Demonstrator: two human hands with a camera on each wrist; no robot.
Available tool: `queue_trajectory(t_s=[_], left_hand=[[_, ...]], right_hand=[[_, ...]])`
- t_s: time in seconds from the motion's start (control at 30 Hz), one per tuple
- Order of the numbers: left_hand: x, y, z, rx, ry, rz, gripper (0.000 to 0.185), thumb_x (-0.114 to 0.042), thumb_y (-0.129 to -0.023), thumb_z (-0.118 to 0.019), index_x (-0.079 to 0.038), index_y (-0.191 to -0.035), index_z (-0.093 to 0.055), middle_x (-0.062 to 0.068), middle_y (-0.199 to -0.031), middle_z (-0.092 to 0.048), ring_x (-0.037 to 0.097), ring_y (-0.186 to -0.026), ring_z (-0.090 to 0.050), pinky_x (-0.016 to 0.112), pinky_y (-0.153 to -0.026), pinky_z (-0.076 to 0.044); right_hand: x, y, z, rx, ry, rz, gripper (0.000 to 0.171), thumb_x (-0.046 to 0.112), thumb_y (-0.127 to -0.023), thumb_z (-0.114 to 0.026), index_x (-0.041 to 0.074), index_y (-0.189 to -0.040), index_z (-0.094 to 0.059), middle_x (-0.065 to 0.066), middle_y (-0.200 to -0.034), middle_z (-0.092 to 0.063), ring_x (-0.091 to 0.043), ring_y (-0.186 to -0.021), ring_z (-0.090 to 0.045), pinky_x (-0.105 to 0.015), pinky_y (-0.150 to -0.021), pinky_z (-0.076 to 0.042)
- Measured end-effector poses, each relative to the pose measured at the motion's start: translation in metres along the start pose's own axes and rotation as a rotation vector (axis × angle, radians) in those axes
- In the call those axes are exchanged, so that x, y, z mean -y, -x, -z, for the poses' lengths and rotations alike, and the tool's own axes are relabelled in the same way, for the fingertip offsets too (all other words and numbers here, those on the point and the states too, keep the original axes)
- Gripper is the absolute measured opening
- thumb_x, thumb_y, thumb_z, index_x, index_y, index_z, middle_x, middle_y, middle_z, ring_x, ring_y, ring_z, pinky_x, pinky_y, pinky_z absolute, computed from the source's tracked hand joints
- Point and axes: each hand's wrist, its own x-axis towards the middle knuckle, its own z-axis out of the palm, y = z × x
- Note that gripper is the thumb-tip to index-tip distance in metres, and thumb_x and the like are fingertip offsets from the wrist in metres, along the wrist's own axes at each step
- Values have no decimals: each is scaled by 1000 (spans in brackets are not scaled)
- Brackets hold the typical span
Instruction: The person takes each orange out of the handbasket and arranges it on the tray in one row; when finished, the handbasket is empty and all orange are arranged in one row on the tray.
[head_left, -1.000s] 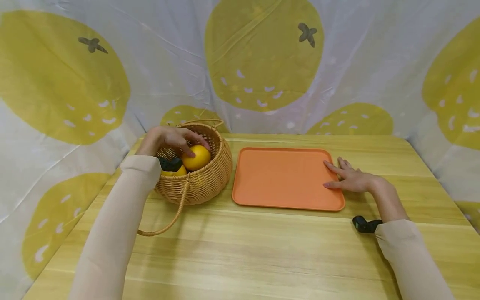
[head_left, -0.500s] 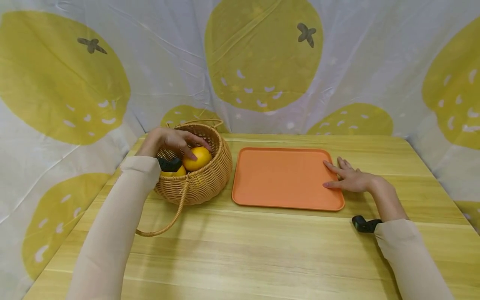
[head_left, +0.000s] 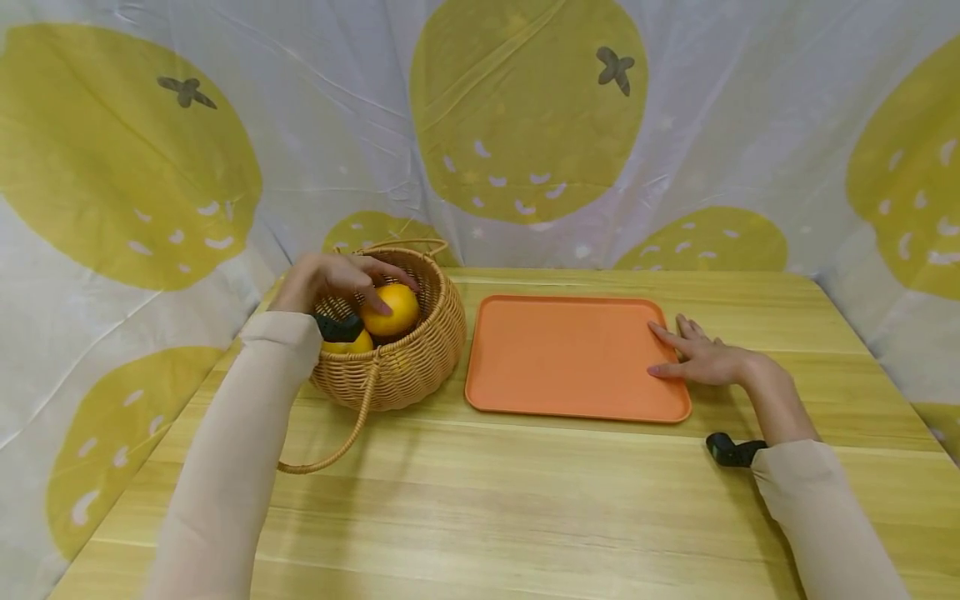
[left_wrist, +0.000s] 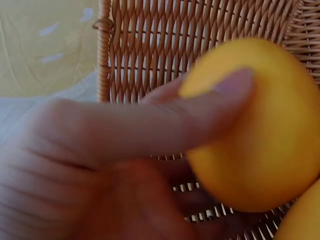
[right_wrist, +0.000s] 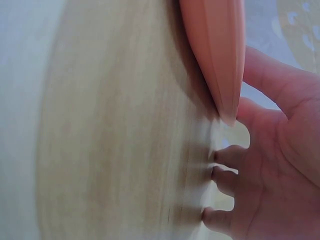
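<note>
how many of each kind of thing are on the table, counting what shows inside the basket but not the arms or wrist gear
Wicker basket: 1
Orange tray: 1
Yellow-orange fruits: 2 visible, more could be hidden
Total: 4 visible

There are two hands (head_left: 347, 275), two visible yellow fruits (head_left: 399, 315), one wicker basket (head_left: 420, 375), one tray (head_left: 562, 358) and one table (head_left: 525, 508).
</note>
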Motion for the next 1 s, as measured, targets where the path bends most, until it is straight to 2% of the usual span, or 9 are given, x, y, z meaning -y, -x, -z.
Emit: queue_trajectory(t_s=[0.1, 0.2, 0.27, 0.33, 0.47, 0.57, 0.67, 0.83, 1.0], left_hand=[[-4, 9, 1, -57, -8, 1, 74, -19, -95, -73, -15, -160, -38, 20, -170, -10, 40, -149, -26, 54, -114, -40], [-6, 19, 2, -112, -32, -10, 72, -24, -96, -72, -13, -160, -39, 21, -173, 3, 43, -157, -11, 60, -119, -34], [-6, 26, 2, -115, -1, -24, 71, -25, -98, -70, -12, -160, -38, 20, -173, 3, 42, -158, -8, 62, -122, -29], [-6, 34, 2, -114, 32, -51, 69, -25, -100, -69, -13, -160, -37, 17, -173, -4, 39, -158, -12, 60, -124, -26], [-7, 46, 1, -100, 103, -171, 65, -18, -102, -65, -15, -159, -35, 11, -164, -28, 29, -147, -37, 45, -119, -37], [-11, 49, 2, -139, 142, -310, 62, -10, -101, -63, -14, -157, -38, 10, -153, -47, 24, -133, -52, 34, -109, -47], [-21, 47, 0, -204, 199, -417, 61, -5, -99, -64, -15, -156, -44, 7, -141, -59, 21, -121, -60, 30, -100, -53], [-48, 36, -6, -349, 261, -475, 60, -6, -96, -67, -22, -151, -51, 7, -135, -62, 22, -114, -60, 30, -92, -56], [-78, 29, -16, -455, 245, -453, 59, -13, -96, -66, -23, -151, -47, 8, -142, -56, 22, -118, -56, 31, -93, -51]], right_hand=[[-6, -4, -2, -2, -1, -1, 118, 78, -86, -60, 15, -168, -2, -27, -167, 26, -51, -153, 25, -78, -113, 15], [-9, -7, -2, -2, -6, 2, 120, 80, -84, -60, 16, -168, -2, -27, -167, 26, -51, -153, 25, -78, -113, 16], [-8, -8, -2, 0, -3, 3, 118, 78, -86, -60, 16, -168, -3, -27, -167, 26, -51, -153, 25, -78, -112, 15], [-5, -6, -1, 2, 1, 0, 114, 74, -89, -61, 16, -168, -3, -27, -168, 26, -51, -154, 25, -78, -113, 14], [-3, -4, 1, 4, -6, 14, 105, 66, -95, -60, 17, -168, -3, -28, -167, 27, -51, -153, 25, -79, -113, 13], [-5, -4, 2, 1, -6, 15, 104, 66, -95, -60, 18, -168, -3, -28, -166, 28, -51, -153, 26, -79, -113, 13], [-10, -6, 2, 0, -1, 18, 106, 67, -93, -61, 19, -168, -2, -28, -166, 27, -53, -152, 26, -80, -112, 14], [-19, -10, 0, 1, -4, 25, 109, 72, -91, -60, 22, -168, -1, -27, -167, 28, -52, -152, 27, -79, -112, 16], [-15, -10, 0, 4, 6, 14, 112, 74, -90, -60, 18, -168, -2, -27, -167, 27, -52, -153, 25, -79, -112, 16]])
